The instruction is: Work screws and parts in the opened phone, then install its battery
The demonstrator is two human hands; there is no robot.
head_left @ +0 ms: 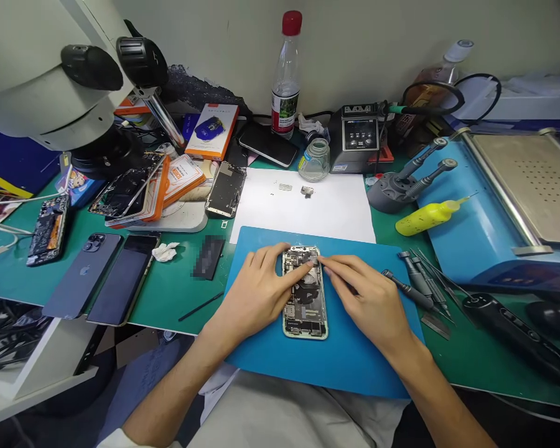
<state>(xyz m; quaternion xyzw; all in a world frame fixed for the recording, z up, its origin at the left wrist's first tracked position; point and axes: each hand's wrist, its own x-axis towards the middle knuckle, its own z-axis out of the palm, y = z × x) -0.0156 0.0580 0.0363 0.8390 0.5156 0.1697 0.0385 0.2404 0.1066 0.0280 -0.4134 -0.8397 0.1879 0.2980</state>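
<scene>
An opened smartphone (303, 311) with a pale frame and bare inner parts lies face up on a blue mat (256, 351). My left hand (256, 283) grips it from the left: the index fingertip is at its top left edge, and the thumb presses on the parts near the top. At the phone's upper right edge, my right hand (368, 289) has thumb and fingers pinched together; what they hold, if anything, is too small or hidden to make out. Beyond the mat, a sheet of white paper (261, 205) bears a few small metal parts (307, 191).
At left are a microscope (93, 112), two dark phones (84, 274) (126, 277) and a detached phone screen (226, 190). A glass jar (315, 160), red-capped bottle (287, 81) and soldering station (357, 140) stand behind. Screwdrivers (415, 280), a yellow bottle (424, 218) and a blue heating plate (476, 249) are right.
</scene>
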